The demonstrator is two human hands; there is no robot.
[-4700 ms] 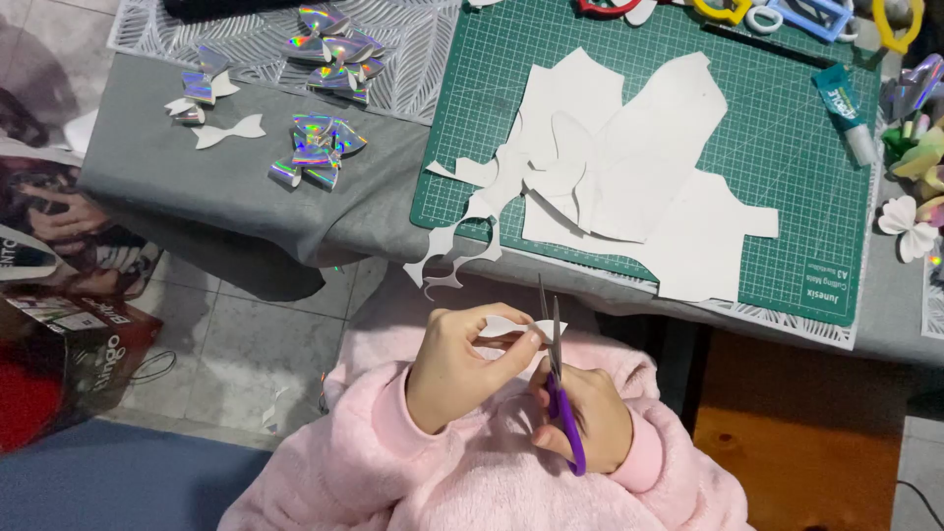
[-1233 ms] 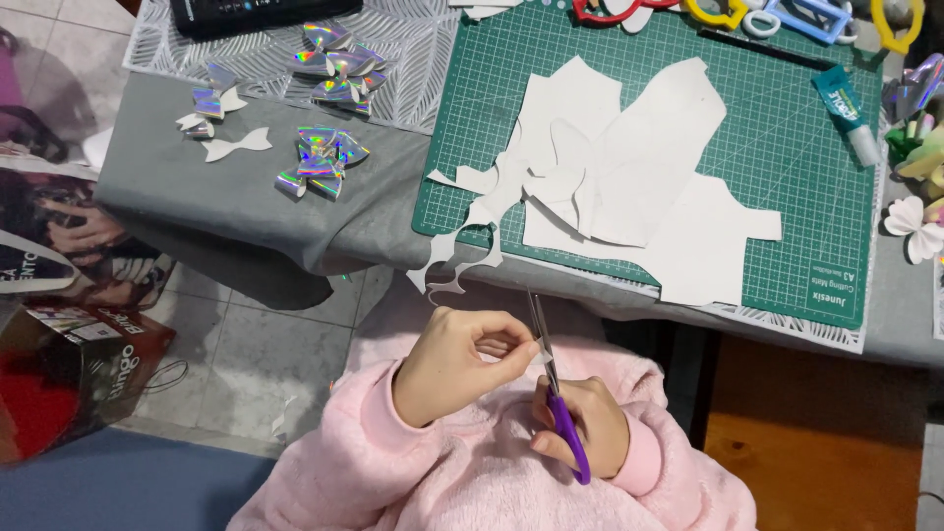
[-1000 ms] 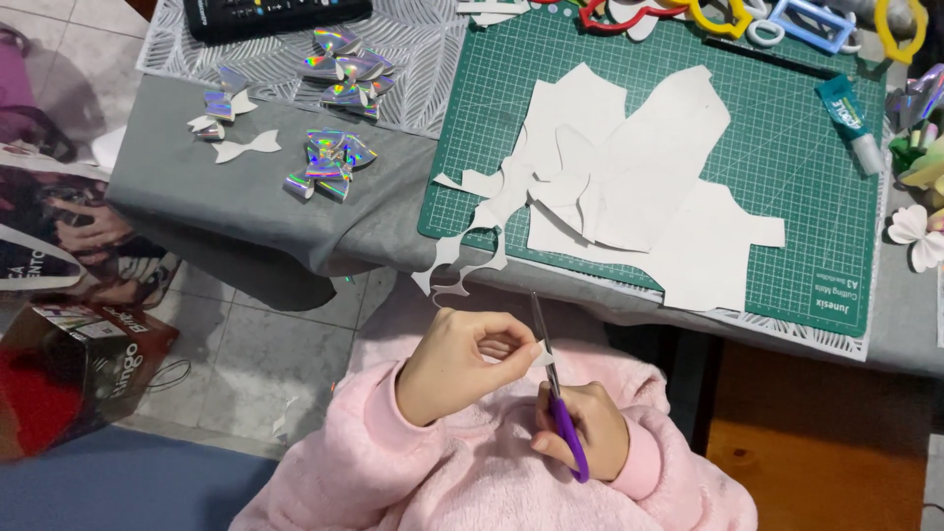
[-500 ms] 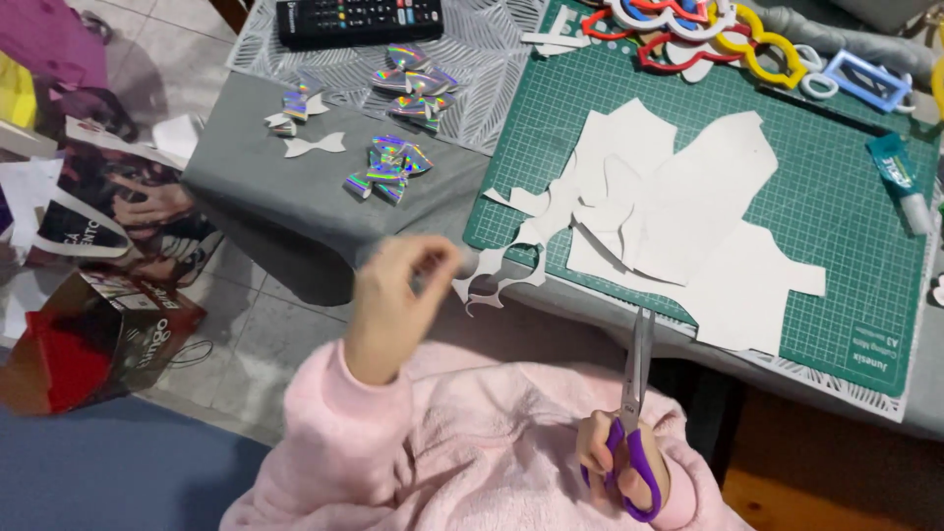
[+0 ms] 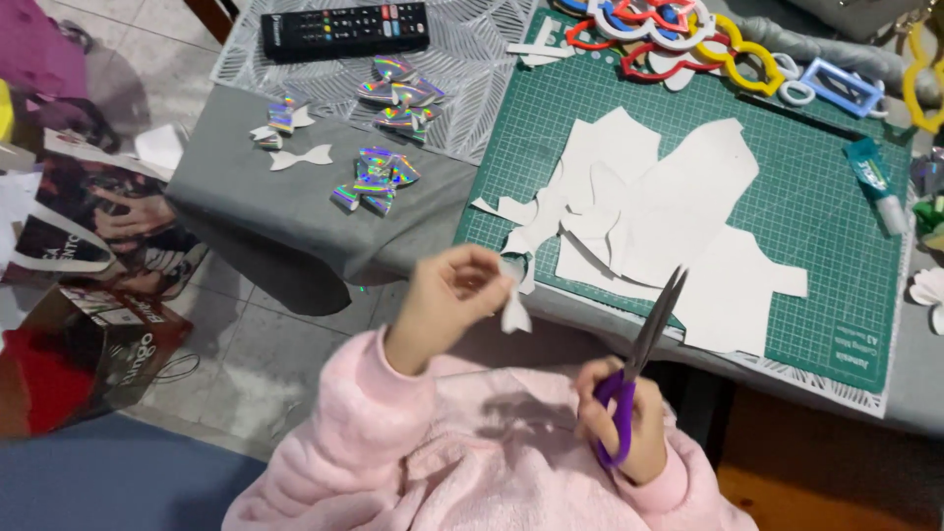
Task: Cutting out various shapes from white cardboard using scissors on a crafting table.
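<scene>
while left hand [image 5: 447,295] pinches a white paper cutout [image 5: 513,313], right hand [image 5: 624,433] grips purple-handled scissors [image 5: 639,359]

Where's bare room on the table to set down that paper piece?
Bare grey cloth left of the holographic bows, and green mat between the white paper scraps and glue tube. Crowded: the mat's top edge with coloured templates.

Home craft corner — green cutting mat [image 5: 806,187] on grey-draped table [image 5: 256,211], TV remote [image 5: 344,29] far left, tiled floor [image 5: 246,364], shopping bags [image 5: 79,295] left.
</scene>
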